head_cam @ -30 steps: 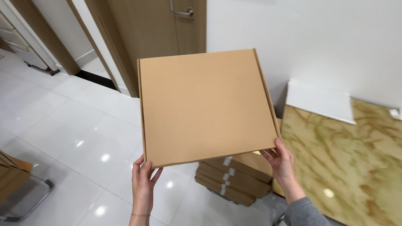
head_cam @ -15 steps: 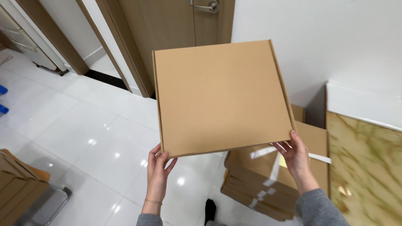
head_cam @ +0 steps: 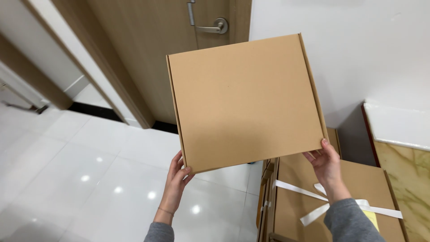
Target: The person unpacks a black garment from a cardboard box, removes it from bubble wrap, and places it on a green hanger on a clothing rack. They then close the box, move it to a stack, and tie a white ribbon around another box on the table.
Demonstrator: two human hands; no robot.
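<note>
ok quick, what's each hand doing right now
Left hand: closed on the near left corner of the flat cardboard box.
Right hand: closed on the box's near right corner.

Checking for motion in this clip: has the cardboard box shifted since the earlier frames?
Yes. The cardboard box now sits farther right of the door, overlapping less of it, above the strapped stack.

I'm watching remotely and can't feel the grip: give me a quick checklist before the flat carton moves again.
1. Left hand on the near left corner of the flat carton: ok.
2. Right hand on the near right corner: ok.
3. Carton closed, no flap loose: ok.
4. Carton clear of the strapped bundle below: ok.
5. Carton clear of the door behind: cannot tell.
6. Floor underfoot: cannot tell, hidden.
</note>
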